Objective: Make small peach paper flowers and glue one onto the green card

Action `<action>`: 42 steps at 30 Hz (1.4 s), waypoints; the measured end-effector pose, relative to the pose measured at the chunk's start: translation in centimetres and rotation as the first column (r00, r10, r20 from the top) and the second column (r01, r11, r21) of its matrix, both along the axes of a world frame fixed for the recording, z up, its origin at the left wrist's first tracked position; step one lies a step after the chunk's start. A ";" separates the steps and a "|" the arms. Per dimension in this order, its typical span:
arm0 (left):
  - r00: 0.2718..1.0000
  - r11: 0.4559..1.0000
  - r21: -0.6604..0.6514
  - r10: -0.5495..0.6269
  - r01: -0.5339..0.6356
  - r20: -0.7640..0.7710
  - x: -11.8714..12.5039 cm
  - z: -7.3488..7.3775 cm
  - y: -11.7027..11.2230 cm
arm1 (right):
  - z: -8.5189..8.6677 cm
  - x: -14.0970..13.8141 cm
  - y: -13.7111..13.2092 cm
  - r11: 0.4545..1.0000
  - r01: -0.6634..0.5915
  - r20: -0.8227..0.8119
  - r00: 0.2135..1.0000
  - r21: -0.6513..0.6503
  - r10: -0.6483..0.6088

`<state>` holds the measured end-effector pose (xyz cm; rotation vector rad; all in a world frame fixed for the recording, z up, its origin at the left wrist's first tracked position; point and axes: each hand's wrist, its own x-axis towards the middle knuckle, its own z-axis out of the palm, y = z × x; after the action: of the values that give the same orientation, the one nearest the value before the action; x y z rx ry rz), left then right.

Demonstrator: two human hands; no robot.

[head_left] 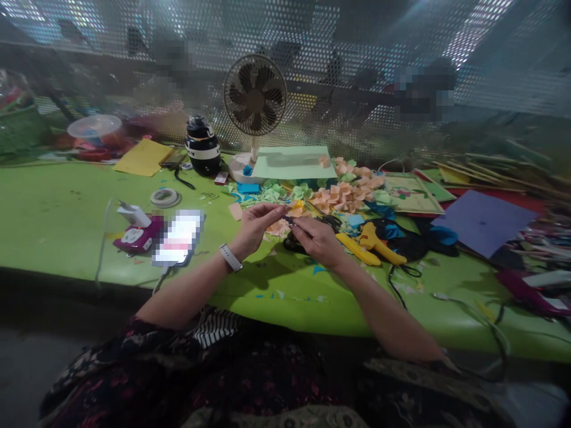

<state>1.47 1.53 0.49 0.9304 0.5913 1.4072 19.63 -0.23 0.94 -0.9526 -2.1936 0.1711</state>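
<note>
My left hand (pixel 257 230), with a white band at the wrist, is closed in a pinch over the green table. My right hand (pixel 320 239) pinches too, its fingertips almost meeting those of the left. A tiny dark thing (pixel 288 220) shows between the two sets of fingertips, too small to name. Just beyond them is a yellow paper piece (pixel 296 207); whether it is held or lies on the pile behind, I cannot tell. Peach paper petals (pixel 343 195) and green paper pieces (pixel 273 193) are heaped behind my hands. A yellow glue gun (pixel 375 241) lies right of my right hand.
At the left lie a phone (pixel 178 238), a purple power strip (pixel 147 233) with a white plug, and a tape roll (pixel 165 197). A fan (pixel 255 95) and a dark jar (pixel 203 148) stand at the back. Purple paper (pixel 486 220) and trailing cables are at the right.
</note>
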 end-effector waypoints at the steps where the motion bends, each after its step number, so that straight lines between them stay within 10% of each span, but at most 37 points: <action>1: 1.000 1.000 -0.004 -0.010 0.010 -0.004 0.0 0.0 0.0 | 0.0 0.1 0.0 1.000 -0.002 -0.003 1.000 -0.003 0.002; 42: 1.000 0.998 0.058 -0.008 0.009 -0.018 0.0 -0.6 0.3 | 0.0 0.0 -0.2 0.998 0.005 -0.054 0.999 0.067 -0.002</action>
<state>1.46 1.83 -0.07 0.9913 0.5614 1.4165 19.60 -0.41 0.95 -0.9049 -2.1350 0.1197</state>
